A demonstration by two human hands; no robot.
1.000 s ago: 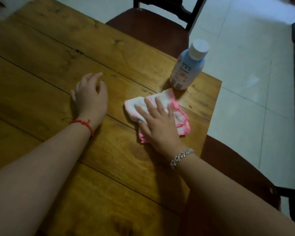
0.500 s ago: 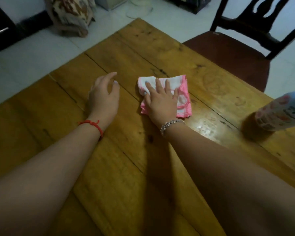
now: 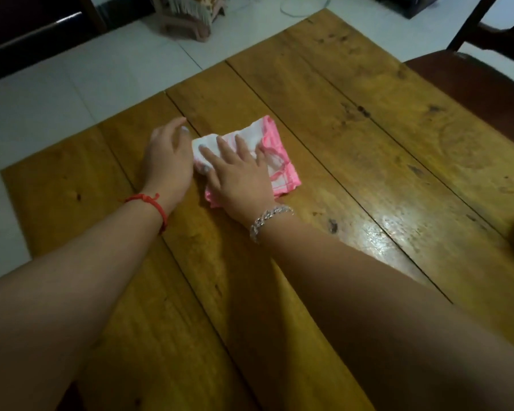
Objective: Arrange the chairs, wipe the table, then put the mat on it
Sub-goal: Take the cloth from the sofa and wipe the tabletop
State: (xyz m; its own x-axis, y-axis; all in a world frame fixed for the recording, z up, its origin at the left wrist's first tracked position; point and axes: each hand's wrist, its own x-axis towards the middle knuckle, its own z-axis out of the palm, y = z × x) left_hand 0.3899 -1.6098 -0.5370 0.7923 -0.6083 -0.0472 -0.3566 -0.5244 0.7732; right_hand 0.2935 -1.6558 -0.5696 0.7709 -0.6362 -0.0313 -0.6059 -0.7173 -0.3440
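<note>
Keep your right grip (image 3: 241,176) flat, fingers spread on the pink-edged cloth (image 3: 275,152), and press evenly across the counter (image 3: 368,137) beyond it.

Cloth (image 3: 275,149) now beside left hand (image 3: 168,157).

Our bare forearms, a red string bracelet (image 3: 153,204) on our left wrist, a silver chain bracelet (image 3: 267,219) on our right

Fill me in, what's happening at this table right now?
A person is wiping the wooden table. The right hand presses flat on a folded pink-and-white cloth; the left hand rests on the tabletop beside it. A dark chair stands at the far right edge. No mat is in view.
</note>
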